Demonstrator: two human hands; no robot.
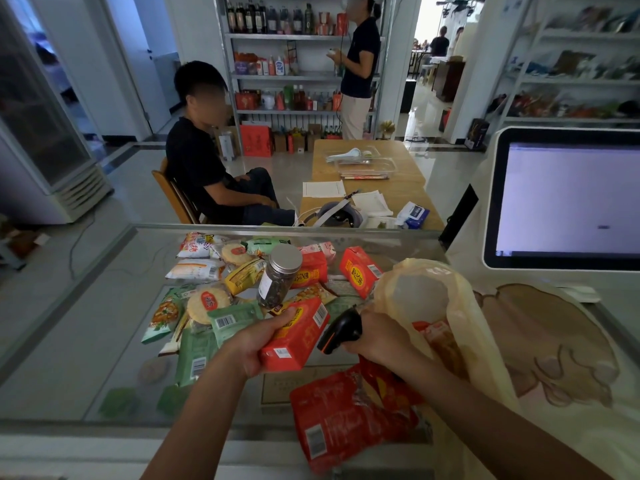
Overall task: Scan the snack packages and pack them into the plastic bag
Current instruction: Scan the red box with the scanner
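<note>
Red box (296,337), in left hand (256,344) (scanner (341,332) beside)

red box (294,336), black scanner (341,332), pale yellow bag (460,306)

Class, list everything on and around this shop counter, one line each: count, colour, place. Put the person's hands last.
Snack packets: many, overlapping; green, white, yellow; piled on counter.
Red boxes: two, red, lying in the pile.
Held box: one, red, above the pile.
Jar: one, clear, silver lid; in the pile.
Red pouch: one, red, counter's near edge.
Plastic bag: one, pale yellow, right of pile.
Scanner: one, black, beside held box.
Screen: one, white, far right.
Counter: one, glass-topped.
Left hand: grips held box.
Right hand: grips scanner.
</note>
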